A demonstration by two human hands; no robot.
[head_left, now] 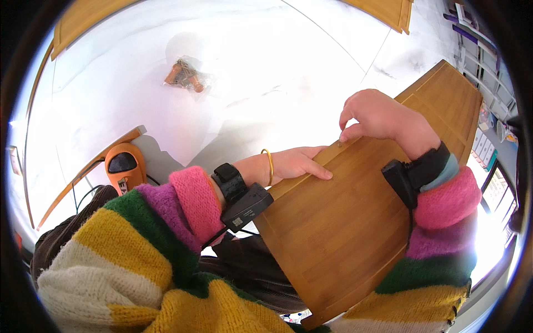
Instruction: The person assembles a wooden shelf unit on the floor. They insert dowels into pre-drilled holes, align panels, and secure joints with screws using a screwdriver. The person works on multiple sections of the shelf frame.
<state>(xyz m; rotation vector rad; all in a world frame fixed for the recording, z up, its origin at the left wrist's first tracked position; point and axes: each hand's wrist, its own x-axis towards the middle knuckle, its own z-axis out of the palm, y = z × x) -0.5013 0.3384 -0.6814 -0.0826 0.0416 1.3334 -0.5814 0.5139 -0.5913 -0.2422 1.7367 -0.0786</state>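
Note:
A long brown wooden panel slants across my lap, from the lower middle up to the right. My left hand, with a yellow bangle at the wrist, grips its far edge; the thumb lies on the top face and the other fingers go over the edge, partly hidden. Farther along that edge, my right hand bends down with thumb and forefinger pinched together. A tiny dark piece shows at those fingertips, too small to name.
On the white floor lies a clear plastic bag with brown pieces inside. An orange device with a dark oval top sits at the left by a thin wooden bar. More wooden panels show at the far edge; shelving stands right.

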